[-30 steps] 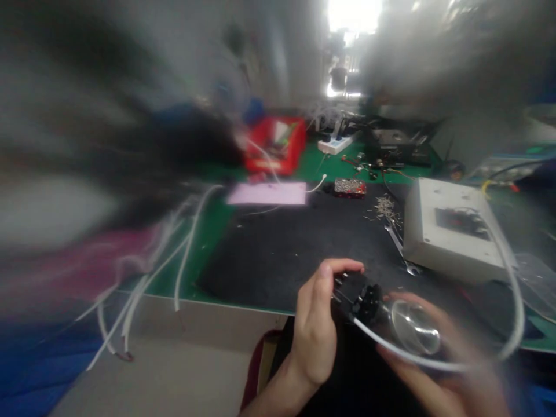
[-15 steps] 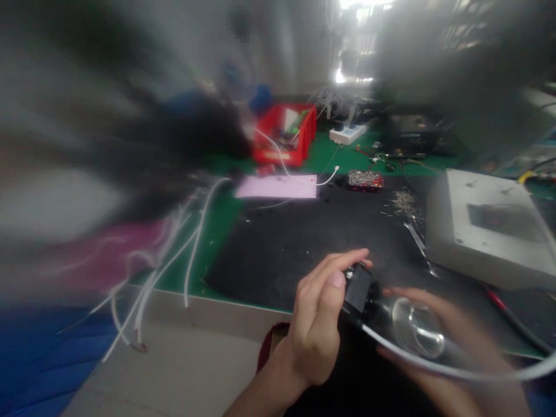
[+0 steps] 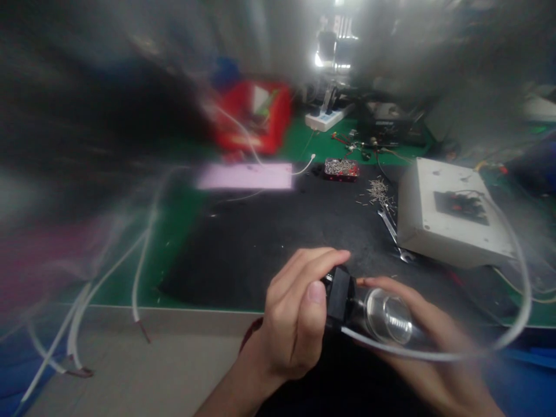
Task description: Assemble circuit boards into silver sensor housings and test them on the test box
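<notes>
Above the near edge of the black mat, I hold a black device with a clear, round, cup-like part between both hands. My left hand wraps the device's black end, thumb and fingers closed on it. My right hand curves around the clear end from the right, with its fingers along the far side and partly hidden. A white cable runs from the underside of the black part, loops right and rises towards a light-coloured metal box. What exactly the device is I cannot make out.
On the black mat lie a wrench, a heap of small metal pins, a small pin-filled box and a pink sheet. Behind are a red bin and a power strip. White cables hang over the left edge.
The view has turned to the right, so bench items sit further left in the picture. Both hands keep their hold on the device, with little change in grip.
</notes>
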### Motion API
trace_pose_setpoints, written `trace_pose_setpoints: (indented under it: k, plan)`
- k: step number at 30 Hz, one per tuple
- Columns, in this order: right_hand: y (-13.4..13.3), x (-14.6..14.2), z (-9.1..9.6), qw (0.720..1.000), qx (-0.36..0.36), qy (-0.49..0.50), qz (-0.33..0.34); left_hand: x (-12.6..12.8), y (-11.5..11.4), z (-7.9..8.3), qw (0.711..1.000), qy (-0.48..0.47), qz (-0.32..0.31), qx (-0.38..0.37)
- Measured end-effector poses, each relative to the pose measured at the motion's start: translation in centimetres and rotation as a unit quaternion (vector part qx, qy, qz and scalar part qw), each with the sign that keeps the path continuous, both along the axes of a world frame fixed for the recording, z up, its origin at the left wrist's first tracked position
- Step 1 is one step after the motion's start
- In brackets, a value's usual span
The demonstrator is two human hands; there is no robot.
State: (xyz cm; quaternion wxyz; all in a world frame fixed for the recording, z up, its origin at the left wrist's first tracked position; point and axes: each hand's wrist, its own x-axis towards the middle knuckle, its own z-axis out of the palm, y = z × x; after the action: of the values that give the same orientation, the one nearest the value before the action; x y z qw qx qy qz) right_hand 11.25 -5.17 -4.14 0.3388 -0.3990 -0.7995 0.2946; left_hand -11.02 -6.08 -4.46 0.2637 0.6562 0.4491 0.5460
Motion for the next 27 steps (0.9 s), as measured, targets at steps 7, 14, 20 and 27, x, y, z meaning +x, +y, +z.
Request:
trace_pose_setpoints:
  k: [7, 14, 20, 27]
  plan:
    - [0.3, -0.1, 0.9, 0.999, 0.0, -0.002, 0.039, -0.3, -0.4, -0.2, 1.0, 0.019, 0.005, 0.012]
    - [-0.3, -0.2, 1.1, 0.999, -0.014, -0.025, 0.04, -0.7, -0.4, 0.2, 0.998, 0.049, -0.02, 0.036]
    - [0.0, -0.8, 1.3, 0.998, -0.038, -0.016, 0.048, -0.5, -0.3, -0.2, 0.999, 0.0, 0.004, -0.038]
    - [0.1, -1.4, 2.0, 0.998, -0.038, -0.021, 0.052, -0.2, -0.4, -0.6, 0.996, -0.039, 0.016, -0.082]
